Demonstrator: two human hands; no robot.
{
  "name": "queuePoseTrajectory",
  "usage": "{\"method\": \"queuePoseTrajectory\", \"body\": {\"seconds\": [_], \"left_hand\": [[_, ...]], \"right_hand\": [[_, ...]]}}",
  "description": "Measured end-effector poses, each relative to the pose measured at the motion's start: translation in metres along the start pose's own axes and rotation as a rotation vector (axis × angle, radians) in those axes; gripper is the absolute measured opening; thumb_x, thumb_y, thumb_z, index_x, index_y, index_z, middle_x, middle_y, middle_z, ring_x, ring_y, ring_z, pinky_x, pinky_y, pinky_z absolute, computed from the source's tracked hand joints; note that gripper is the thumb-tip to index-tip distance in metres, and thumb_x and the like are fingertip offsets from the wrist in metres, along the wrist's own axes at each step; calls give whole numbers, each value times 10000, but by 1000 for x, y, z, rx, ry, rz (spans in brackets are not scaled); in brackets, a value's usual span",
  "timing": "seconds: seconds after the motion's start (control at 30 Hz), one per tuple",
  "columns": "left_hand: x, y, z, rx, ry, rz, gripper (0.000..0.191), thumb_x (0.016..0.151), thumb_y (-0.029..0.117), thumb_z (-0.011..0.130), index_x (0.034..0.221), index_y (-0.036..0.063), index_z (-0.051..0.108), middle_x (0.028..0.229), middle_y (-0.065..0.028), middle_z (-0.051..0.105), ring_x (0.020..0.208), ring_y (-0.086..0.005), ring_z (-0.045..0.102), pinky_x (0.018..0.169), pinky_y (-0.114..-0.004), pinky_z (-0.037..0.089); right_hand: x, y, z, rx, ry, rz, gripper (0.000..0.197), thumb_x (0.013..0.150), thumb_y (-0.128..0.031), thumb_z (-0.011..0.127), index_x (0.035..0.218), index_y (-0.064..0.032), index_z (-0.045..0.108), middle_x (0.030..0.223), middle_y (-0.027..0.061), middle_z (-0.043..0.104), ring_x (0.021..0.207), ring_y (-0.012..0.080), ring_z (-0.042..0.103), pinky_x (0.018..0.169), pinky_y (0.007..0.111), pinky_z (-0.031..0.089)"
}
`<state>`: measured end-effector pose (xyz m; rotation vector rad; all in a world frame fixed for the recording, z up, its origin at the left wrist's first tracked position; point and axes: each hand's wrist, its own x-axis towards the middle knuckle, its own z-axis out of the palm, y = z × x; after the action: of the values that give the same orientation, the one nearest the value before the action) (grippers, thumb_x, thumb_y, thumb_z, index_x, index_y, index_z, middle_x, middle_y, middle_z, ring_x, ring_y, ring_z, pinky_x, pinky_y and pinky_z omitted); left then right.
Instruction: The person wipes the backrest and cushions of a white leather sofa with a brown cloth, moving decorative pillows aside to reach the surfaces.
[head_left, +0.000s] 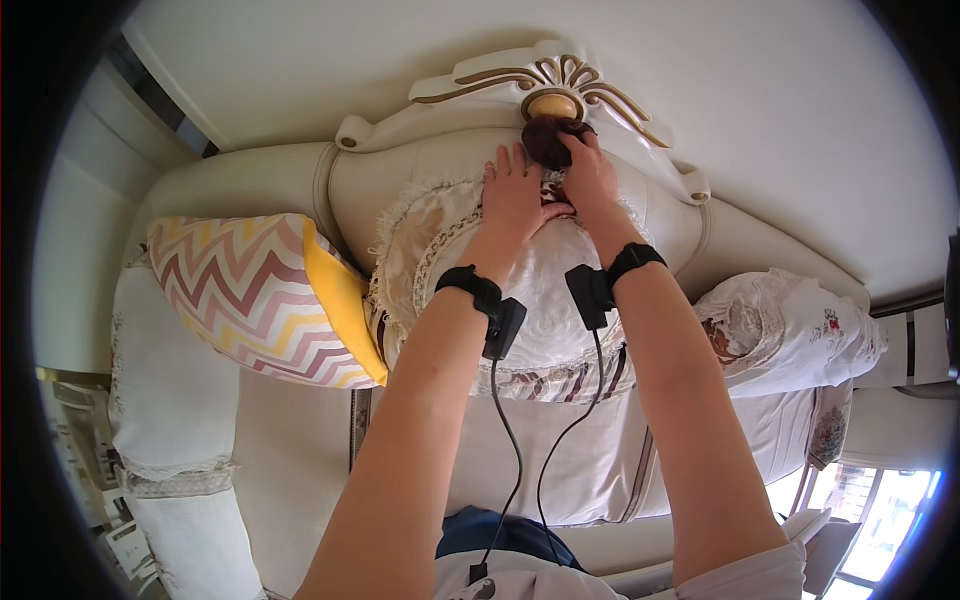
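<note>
A dark brown cloth (547, 142) lies bunched under the fingers of my right hand (592, 176), against the top of the white sofa backrest (397, 161), just below the gold oval of the carved ornament (553, 105). My left hand (514, 195) rests with its fingers spread on the upper edge of a round lace-trimmed cushion (547, 300) that leans on the backrest. Its thumb points toward my right wrist. The palm of my right hand and part of the cloth's edge are hidden.
To the left leans a zigzag-patterned cushion (255, 300) with a yellow side. A white lace-covered cushion (787, 330) stands at the right. The sofa seat (555, 457) spreads below, with a covered armrest (176, 390) at the left. Black cables (517, 457) hang from both wrist straps.
</note>
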<state>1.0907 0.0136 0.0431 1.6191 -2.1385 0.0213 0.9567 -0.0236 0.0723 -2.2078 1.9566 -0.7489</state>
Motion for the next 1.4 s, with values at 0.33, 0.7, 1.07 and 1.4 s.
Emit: {"method": "queuePoseTrajectory", "body": {"seconds": [0.33, 0.7, 1.07, 1.4], "left_hand": [[-23, -30, -56, -25, -344, -138, 895, 667, 776, 608, 1364, 225, 504, 1503, -242, 269, 1397, -493, 169, 1033, -720, 163], [-20, -41, -12, 158, -421, -175, 893, 697, 719, 631, 1429, 256, 412, 1524, -242, 212, 1393, -501, 175, 1001, -736, 217], [-11, -29, -43, 54, -499, -200, 995, 651, 804, 559, 1460, 260, 362, 1543, -243, 160, 1413, -493, 104, 1032, -722, 179], [-17, -26, -36, 48, -428, -160, 979, 677, 815, 516, 1442, 217, 391, 1519, -265, 187, 1395, -509, 138, 1006, -742, 199]], "right_hand": [[2, -9, -2, -6, 60, -39, 461, 785, -31, 567, 1222, -169, 608, 1188, 133, 544, 1085, 344, 569, 870, 442, 493], [19, -96, 26, -331, -1, -283, 154, 740, -173, 660, 871, -145, 736, 1103, 69, 531, 1114, 261, 485, 882, 381, 455], [2, 21, -9, -134, 116, -50, 284, 730, -107, 703, 997, -200, 694, 1148, 68, 539, 1075, 292, 548, 862, 413, 511], [3, -19, -52, 118, 127, -223, 381, 647, -149, 745, 1017, -180, 662, 1004, 106, 586, 958, 324, 598, 797, 427, 505]]}}
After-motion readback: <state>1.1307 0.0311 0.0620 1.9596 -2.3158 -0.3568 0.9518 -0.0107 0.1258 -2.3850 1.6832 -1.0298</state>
